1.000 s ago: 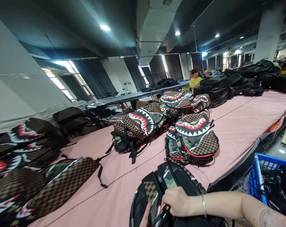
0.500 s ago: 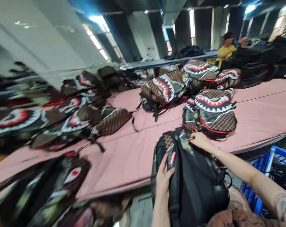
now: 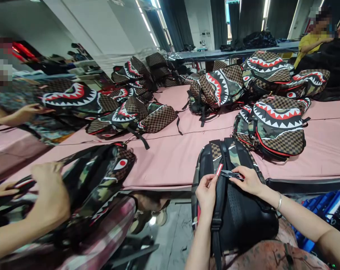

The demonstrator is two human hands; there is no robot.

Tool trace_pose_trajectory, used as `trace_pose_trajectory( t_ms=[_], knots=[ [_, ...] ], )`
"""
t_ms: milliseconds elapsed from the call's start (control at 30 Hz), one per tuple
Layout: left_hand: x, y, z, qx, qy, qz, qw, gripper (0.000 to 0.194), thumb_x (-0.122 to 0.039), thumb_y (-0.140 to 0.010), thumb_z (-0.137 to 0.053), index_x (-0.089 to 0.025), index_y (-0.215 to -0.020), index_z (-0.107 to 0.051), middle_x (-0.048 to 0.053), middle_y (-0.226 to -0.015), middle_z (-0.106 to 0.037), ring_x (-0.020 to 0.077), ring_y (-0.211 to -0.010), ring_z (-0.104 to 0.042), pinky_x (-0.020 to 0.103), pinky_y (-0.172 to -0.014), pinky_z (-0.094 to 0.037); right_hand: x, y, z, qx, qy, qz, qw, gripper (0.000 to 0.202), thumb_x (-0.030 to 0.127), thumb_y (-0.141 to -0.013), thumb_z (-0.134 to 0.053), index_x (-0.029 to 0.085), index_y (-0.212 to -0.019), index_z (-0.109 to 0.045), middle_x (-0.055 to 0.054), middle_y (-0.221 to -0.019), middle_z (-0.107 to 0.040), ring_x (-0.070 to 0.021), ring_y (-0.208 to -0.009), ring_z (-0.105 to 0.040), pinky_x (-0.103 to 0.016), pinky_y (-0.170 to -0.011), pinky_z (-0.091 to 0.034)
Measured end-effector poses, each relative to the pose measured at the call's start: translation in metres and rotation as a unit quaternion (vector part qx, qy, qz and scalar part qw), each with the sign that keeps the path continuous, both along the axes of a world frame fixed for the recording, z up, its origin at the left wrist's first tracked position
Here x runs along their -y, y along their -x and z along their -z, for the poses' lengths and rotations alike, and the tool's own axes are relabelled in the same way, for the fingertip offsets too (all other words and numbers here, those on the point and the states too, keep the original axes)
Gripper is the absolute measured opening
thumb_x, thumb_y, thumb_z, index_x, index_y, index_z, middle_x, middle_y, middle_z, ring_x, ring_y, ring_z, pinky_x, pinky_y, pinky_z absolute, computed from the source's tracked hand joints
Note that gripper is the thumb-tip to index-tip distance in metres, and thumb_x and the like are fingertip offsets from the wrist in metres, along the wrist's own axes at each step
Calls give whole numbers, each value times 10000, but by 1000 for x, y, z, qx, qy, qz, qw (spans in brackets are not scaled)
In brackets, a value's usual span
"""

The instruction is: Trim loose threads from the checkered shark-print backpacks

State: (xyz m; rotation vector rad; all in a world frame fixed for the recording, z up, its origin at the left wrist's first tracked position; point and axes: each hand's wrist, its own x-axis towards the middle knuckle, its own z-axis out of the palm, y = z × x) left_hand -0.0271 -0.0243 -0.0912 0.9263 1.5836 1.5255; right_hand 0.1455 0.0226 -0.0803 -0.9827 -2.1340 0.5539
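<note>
A black backpack (image 3: 245, 213) with checkered and camouflage parts leans against the table edge in front of me, its back panel and straps facing up. My left hand (image 3: 208, 193) is closed in a pinch on the red-and-white tab (image 3: 219, 169) of one shoulder strap (image 3: 219, 204). In my right hand (image 3: 250, 180), closed around them, are small dark thread snips (image 3: 228, 173). Their tips point left and lie close beside the tab; whether they touch it I cannot tell.
Shark-mouth backpacks (image 3: 279, 125) lie on the pink-covered table (image 3: 161, 165), with more at its far left. At left, a co-worker's hands (image 3: 50, 195) handle another backpack (image 3: 110, 180). A blue crate (image 3: 322, 210) stands at right. A person in yellow (image 3: 313, 41) works farther back.
My view has swung left. My right hand has moved down the backpack, bringing the snips close to the strap tab. My left hand now pinches that tab. The co-worker's hands have come into view.
</note>
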Motion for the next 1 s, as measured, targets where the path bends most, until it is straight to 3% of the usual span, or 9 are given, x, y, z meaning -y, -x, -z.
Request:
trace_pose_trajectory(
  t_ms=[167,400,600,700,800,867,933,1000],
  knots=[
    [0,1,1,-44,-13,-19,999,172,-356,-707,-617,-187,-734,-608,6,-715,-610,151,-694,-543,235,-687,-418,5,5,6,-1,-35,-21,999,205,378,-829,-528,181,-850,-579,-35,-740,-621,-139,-653,-567,-240,-582,-409],
    [2,-3,-4,-108,-28,-15,994,143,-352,-736,-592,-210,-733,-602,-4,-730,-607,156,-716,-549,234,-724,-405,13,16,5,35,-70,18,997,230,375,-871,-465,171,-888,-572,-49,-777,-626,-143,-692,-585,-234,-603,-417],
    [3,-8,-3,-121,-20,-33,992,158,-362,-758,-565,-204,-746,-576,6,-732,-599,149,-699,-547,242,-710,-419,18,22,8,90,-127,30,987,242,315,-898,-417,164,-869,-604,-48,-688,-605,-134,-611,-562,-239,-576,-395],
    [1,-7,-4,-18,-19,-87,996,189,-384,-772,-534,-197,-775,-511,35,-857,-616,142,-699,-578,257,-673,-454,18,21,3,-1,-75,28,997,210,327,-874,-460,174,-832,-598,-39,-707,-618,-130,-628,-570,-229,-582,-413],
    [-3,1,-6,70,-41,-109,991,194,-376,-777,-518,-199,-803,-444,53,-890,-613,150,-704,-615,275,-641,-487,13,13,-4,-117,35,64,991,201,374,-822,-528,181,-796,-579,-17,-686,-599,-120,-595,-544,-226,-556,-419],
    [-5,11,-8,45,-39,-111,992,190,-359,-767,-528,-197,-815,-441,23,-751,-597,133,-601,-595,262,-585,-484,5,0,-5,-192,122,92,969,239,413,-808,-530,180,-761,-555,14,-594,-530,-101,-519,-482,-214,-492,-387],
    [-4,27,-10,-12,-29,-117,993,190,-355,-776,-501,-192,-865,-463,-2,-662,-562,115,-508,-542,261,-545,-473,-7,-21,-2,-283,210,103,930,286,462,-814,-498,181,-769,-527,53,-507,-425,-74,-425,-379,-192,-401,-305],
    [-1,47,-11,-118,-19,-142,983,231,-336,-785,-463,-179,-951,-498,32,-730,-578,140,-573,-558,317,-612,-489,-19,-51,4,-368,278,113,880,328,509,-809,-474,183,-824,-507,79,-484,-364,-50,-367,-280,-176,-346,-213]
  ],
)
